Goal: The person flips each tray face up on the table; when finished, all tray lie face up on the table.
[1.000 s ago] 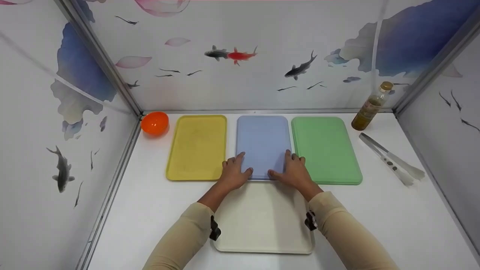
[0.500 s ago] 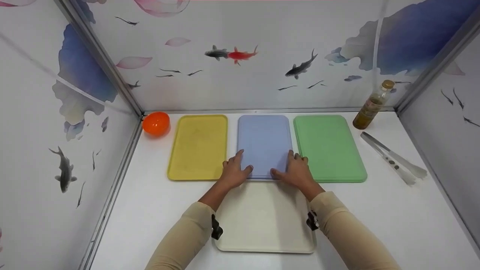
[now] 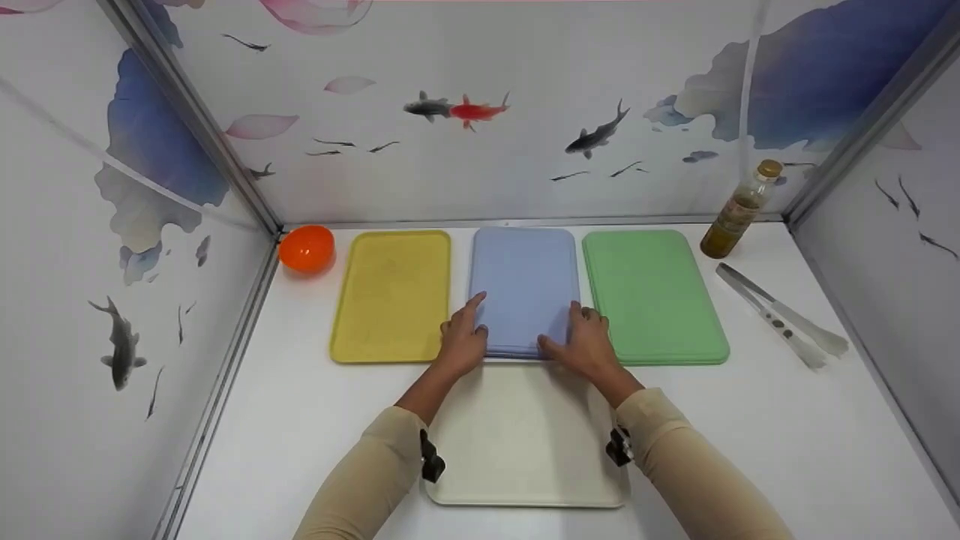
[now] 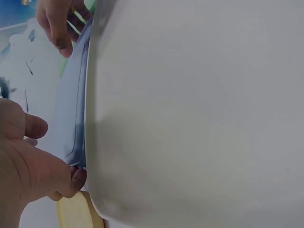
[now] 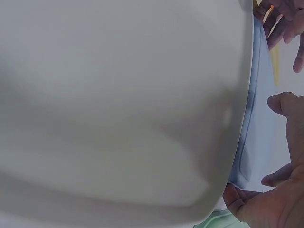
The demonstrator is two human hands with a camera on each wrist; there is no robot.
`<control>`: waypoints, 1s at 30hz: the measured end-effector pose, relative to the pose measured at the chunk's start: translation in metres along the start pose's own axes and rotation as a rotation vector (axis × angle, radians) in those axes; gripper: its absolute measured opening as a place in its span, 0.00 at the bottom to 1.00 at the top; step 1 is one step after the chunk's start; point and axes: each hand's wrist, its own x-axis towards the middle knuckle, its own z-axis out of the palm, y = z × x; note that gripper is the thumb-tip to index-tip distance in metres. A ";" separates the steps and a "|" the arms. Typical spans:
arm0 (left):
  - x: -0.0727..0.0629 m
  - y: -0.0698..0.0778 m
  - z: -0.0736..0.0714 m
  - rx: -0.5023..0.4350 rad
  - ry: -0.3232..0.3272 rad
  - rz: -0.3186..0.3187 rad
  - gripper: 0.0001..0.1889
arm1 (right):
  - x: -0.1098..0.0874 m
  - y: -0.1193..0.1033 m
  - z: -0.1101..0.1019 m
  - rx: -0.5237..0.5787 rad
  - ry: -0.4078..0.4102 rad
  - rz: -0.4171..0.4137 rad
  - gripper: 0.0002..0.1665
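Note:
A light blue tray (image 3: pixel 525 281) lies between two other trays, beyond the large cream tray (image 3: pixel 529 472). My left hand (image 3: pixel 460 345) holds the blue tray at its near left corner, index finger stretched along the side and thumb lifted off the surface. In the left wrist view, its lower fingers (image 4: pixel 76 179) curl at the corner. On the opposite side, my right hand (image 3: pixel 589 343) grips the near right corner, with its thumb over the near edge. Its fingertips (image 5: pixel 232 197) tuck against the corner in the right wrist view.
A yellow tray (image 3: pixel 391 296) lies left of the blue one, a green tray (image 3: pixel 652 296) right of it. An orange bowl (image 3: pixel 307 249) stands at the back left. At the right are an oil bottle (image 3: pixel 735 217) and metal tongs (image 3: pixel 784 319). Printed walls enclose three sides.
The blue tray has shifted slightly away from me relative to its neighbours. My left thumb has drawn in toward the index finger. My right hand keeps nearly the same place.

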 end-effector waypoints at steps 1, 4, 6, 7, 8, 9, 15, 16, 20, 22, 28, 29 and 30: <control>0.002 -0.002 0.000 -0.011 0.009 0.015 0.33 | 0.000 0.000 0.001 0.005 0.007 -0.006 0.59; 0.012 -0.018 0.004 -0.050 0.036 0.069 0.32 | 0.002 0.000 0.001 0.019 0.010 -0.003 0.58; 0.020 -0.031 0.008 -0.073 0.053 0.100 0.31 | 0.005 -0.001 0.001 0.027 -0.004 0.007 0.58; 0.025 -0.039 0.010 -0.075 0.065 0.111 0.31 | 0.006 -0.001 0.001 0.035 -0.014 0.014 0.59; 0.030 -0.047 0.013 -0.082 0.079 0.129 0.31 | 0.007 -0.001 0.000 0.040 -0.023 0.019 0.59; 0.034 -0.052 0.015 -0.090 0.092 0.146 0.31 | 0.009 -0.001 0.000 0.046 -0.028 0.020 0.60; 0.024 -0.034 0.005 -0.114 0.112 0.189 0.29 | 0.016 -0.001 0.001 0.057 -0.043 0.025 0.61; 0.018 -0.024 0.001 -0.121 0.108 0.180 0.29 | 0.017 -0.001 0.001 0.056 -0.045 0.030 0.61; 0.005 0.001 -0.008 -0.146 0.118 0.150 0.29 | 0.019 -0.005 0.000 0.052 -0.059 0.033 0.60; 0.004 0.003 -0.009 -0.159 0.131 0.156 0.29 | 0.021 -0.006 0.001 0.062 -0.067 0.036 0.60; 0.004 0.006 -0.012 -0.199 0.172 0.194 0.29 | 0.023 -0.009 0.002 0.150 -0.081 0.041 0.62; 0.004 0.007 -0.012 -0.204 0.177 0.202 0.29 | 0.022 -0.010 0.002 0.170 -0.078 0.035 0.62; 0.004 0.008 -0.012 -0.209 0.181 0.208 0.29 | 0.022 -0.011 0.003 0.189 -0.073 0.027 0.62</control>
